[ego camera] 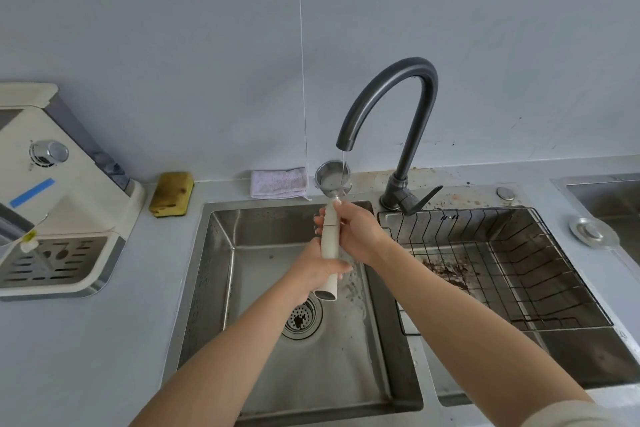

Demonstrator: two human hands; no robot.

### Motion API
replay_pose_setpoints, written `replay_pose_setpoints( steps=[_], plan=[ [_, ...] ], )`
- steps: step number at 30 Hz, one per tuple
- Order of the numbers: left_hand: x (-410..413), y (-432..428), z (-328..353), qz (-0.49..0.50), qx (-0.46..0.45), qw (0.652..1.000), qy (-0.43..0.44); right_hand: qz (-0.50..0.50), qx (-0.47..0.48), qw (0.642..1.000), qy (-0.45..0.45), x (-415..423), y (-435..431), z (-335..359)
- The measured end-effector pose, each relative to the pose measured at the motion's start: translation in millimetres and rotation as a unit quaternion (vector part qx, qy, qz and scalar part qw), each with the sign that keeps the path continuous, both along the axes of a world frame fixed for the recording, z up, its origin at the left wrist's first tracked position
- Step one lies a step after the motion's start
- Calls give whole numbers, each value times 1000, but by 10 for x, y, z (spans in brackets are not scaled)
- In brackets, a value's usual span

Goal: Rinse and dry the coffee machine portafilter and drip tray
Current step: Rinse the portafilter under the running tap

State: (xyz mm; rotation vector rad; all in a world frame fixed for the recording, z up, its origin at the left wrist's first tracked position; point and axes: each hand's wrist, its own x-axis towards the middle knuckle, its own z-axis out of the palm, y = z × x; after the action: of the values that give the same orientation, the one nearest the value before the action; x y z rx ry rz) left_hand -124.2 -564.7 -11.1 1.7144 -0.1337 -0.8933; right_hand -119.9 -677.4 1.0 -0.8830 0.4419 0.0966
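Observation:
The portafilter (330, 236) has a cream handle and a steel basket (331, 177) at its far end. The basket is held up under the dark faucet (398, 107), and a thin stream of water runs into it. My left hand (317, 269) grips the lower end of the handle. My right hand (353, 230) grips the upper part, just below the basket. Both hands are over the left sink basin (277, 357). The cream coffee machine (52, 191) stands at the left, with the slotted drip tray (52, 262) sitting in its base.
A wire rack (519, 270) with dark coffee grounds under it fills the right basin. A yellow sponge (172, 193) and a folded pale cloth (278, 183) lie on the counter behind the sink. A second sink (609, 198) sits at the far right.

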Motion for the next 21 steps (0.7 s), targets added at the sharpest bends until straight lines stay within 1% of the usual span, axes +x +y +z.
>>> replay_pose_setpoints(
  steps=[4, 8, 15, 18, 21],
  plan=[
    [-93, 37, -76, 1, -27, 999, 39, -1, -22, 1000, 18, -84, 31, -103],
    [-158, 67, -147, 7, 7, 999, 53, -2, -44, 998, 33, -176, 42, -197],
    [-191, 98, -218, 5, 49, 998, 38, -6, -60, 997, 46, -255, 40, -261],
    [-191, 117, -219, 10, 40, 998, 39, -6, -60, 997, 47, -266, 48, -266],
    [-186, 126, -203, 25, 3, 997, 71, 5, -72, 996, 48, -278, 59, -279]
  ],
)
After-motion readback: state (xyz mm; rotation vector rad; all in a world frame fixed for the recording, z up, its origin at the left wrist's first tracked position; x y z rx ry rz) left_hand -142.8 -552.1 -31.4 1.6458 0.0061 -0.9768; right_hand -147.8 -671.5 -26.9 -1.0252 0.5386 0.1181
